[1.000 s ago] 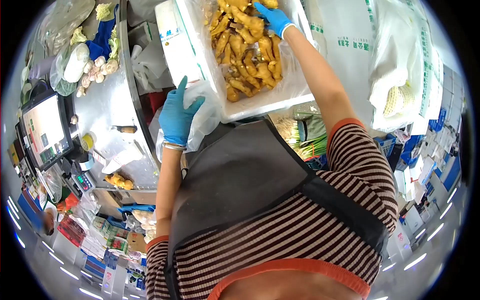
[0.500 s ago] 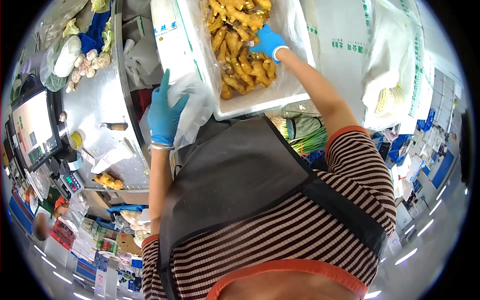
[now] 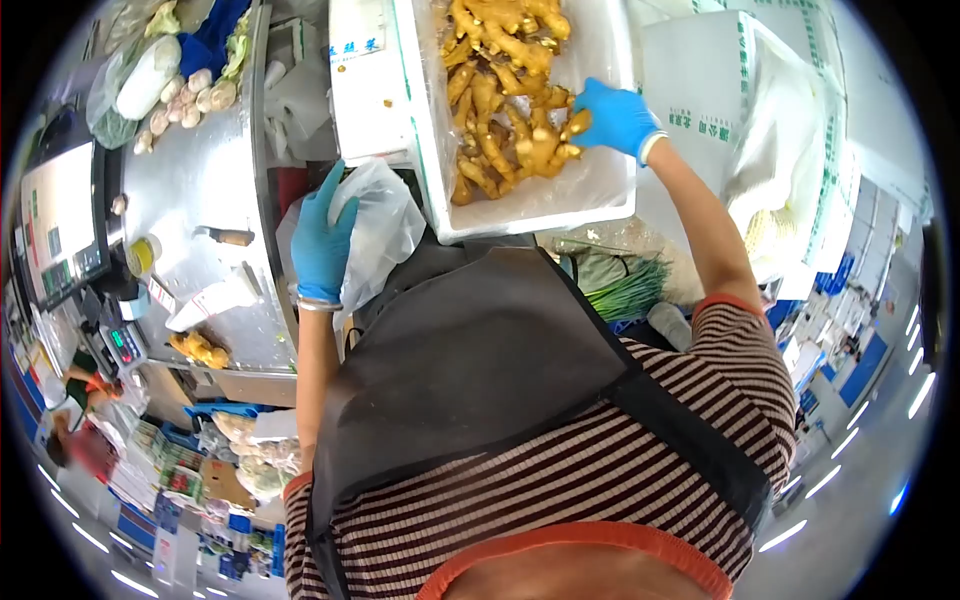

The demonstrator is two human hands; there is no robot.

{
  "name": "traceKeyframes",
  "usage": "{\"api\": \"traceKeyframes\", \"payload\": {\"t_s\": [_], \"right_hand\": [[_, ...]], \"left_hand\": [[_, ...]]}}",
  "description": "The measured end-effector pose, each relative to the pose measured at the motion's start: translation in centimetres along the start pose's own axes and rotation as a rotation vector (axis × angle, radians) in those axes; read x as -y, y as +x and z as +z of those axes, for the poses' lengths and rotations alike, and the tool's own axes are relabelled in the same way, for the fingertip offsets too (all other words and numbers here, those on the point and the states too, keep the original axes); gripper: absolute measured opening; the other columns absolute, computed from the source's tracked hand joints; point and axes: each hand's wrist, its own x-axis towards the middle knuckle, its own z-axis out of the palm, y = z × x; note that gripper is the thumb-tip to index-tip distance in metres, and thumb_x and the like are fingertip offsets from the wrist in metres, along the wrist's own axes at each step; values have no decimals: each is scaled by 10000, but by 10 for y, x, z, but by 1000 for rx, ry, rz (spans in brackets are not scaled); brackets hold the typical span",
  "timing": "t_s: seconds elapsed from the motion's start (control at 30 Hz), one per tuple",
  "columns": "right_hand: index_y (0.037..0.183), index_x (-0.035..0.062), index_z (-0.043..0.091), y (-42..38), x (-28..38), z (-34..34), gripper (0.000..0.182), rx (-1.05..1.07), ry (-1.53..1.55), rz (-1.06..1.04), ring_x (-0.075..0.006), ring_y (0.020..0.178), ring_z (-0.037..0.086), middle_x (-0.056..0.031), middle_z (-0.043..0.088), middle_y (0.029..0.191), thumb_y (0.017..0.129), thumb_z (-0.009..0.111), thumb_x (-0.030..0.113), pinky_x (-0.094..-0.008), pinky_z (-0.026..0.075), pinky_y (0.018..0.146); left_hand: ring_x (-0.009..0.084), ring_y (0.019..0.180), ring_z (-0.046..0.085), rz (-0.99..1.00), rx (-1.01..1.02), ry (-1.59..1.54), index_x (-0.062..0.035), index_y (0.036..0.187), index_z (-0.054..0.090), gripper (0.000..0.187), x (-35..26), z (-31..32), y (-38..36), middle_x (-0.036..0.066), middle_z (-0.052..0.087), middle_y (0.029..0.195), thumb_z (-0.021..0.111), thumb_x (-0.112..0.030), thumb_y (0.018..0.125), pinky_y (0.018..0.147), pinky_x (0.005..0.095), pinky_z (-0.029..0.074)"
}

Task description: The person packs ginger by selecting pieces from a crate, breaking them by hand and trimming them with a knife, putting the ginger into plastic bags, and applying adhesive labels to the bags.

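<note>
My left hand (image 3: 322,248), in a blue glove, holds a clear plastic bag (image 3: 385,220) at its edge; the thumb and one finger stick up and the other fingers are partly hidden. My right hand (image 3: 615,120), also gloved in blue, is at the right inner side of a white foam box (image 3: 540,222). Its fingers are closed on the end of a ginger root (image 3: 545,145), which lies against the heap. Many more ginger roots (image 3: 510,50) fill the left and middle of the lined box.
On the metal counter (image 3: 185,210) at left are garlic bulbs (image 3: 180,105), a knife (image 3: 228,237), a tape roll (image 3: 140,256) and a piece of ginger (image 3: 200,350). A screen (image 3: 62,220) and a scale (image 3: 122,342) stand beyond. Green onions (image 3: 630,290) lie below the box.
My right hand has moved right, from among the ginger to the box's right side, with fingers on a ginger root. My left hand stays with the bag, which hangs fuller to the right.
</note>
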Motion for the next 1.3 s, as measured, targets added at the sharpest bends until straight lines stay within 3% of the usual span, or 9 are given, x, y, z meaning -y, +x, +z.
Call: {"api": "traceKeyframes", "payload": {"t_s": [0.2, 0.37, 0.53, 0.63, 0.8, 1.03, 1.1, 1.2, 1.3], "right_hand": [[956, 3, 698, -4, -15, -36, 452, -263, 938, 201, -98, 554, 527, -7, 539, 640, 858, 703, 445, -243, 452, 510], [1060, 71, 699, -1, 59, -39, 403, -179, 1537, 299, -43, 425, 417, 33, 524, 635, 900, 662, 439, -204, 321, 393], [1072, 109, 707, -9, 106, -29, 414, -5, 1391, 164, -97, 459, 485, 8, 548, 650, 882, 663, 474, -254, 390, 438], [1006, 102, 708, -5, 116, -18, 444, -529, 762, -178, -201, 580, 594, -68, 612, 732, 840, 683, 513, -336, 478, 539], [817, 66, 624, 3, 141, -19, 523, -356, 184, -238, -308, 704, 613, -119, 613, 798, 810, 645, 588, -404, 504, 626], [914, 65, 657, 26, 109, 13, 335, -196, 809, -495, -286, 748, 645, -152, 654, 882, 920, 557, 385, -371, 522, 695], [1105, 82, 654, 20, 89, -6, 342, -91, 1159, -307, -199, 852, 640, -67, 651, 921, 929, 575, 364, -325, 519, 734], [1250, 75, 593, 22, 71, 3, 460, -565, 1094, 70, -131, 770, 600, -42, 632, 895, 943, 585, 417, -280, 508, 704], [1250, 65, 581, 10, 60, 21, 453, -170, 1159, 29, -98, 651, 566, -34, 619, 823, 937, 621, 390, -242, 486, 630]], "left_hand": [[138, 889, 582, 158, 33, -408, -100, 1303, 614, 416, 3, 27, 32, 65, 655, 1111, 673, -130, 892, 818, 294, 482], [106, 930, 566, 9, 425, -1016, -58, 1412, 488, 565, -39, 32, 68, 15, 635, 1125, 681, -208, 902, 855, 253, 470], [120, 1002, 594, -19, 348, -1298, -37, 1369, 483, 512, -56, 50, 89, 25, 626, 1133, 654, -214, 920, 863, 279, 498], [131, 972, 624, -129, 269, -1264, -20, 1227, 567, 398, -86, 35, 80, 46, 639, 1097, 688, -197, 891, 824, 285, 524], [101, 799, 629, -120, 150, -1038, 5, 1082, 640, 350, -66, 71, 72, 46, 665, 931, 760, -204, 829, 686, 252, 523], [129, 865, 647, -213, 253, -1197, -9, 1142, 612, 350, -62, 61, 66, 61, 651, 991, 709, -196, 863, 718, 271, 539], [146, 941, 645, -193, 217, -1309, -23, 1214, 572, 384, -71, 50, 60, 75, 633, 1079, 684, -180, 881, 770, 287, 547], [171, 1002, 630, -146, 47, -1382, -33, 1255, 523, 402, -55, 50, 62, 77, 598, 1149, 656, -167, 900, 833, 319, 544], [177, 991, 631, -139, -104, -1447, -22, 1218, 535, 370, -53, 42, 62, 72, 605, 1116, 659, -162, 900, 833, 328, 545]]}}
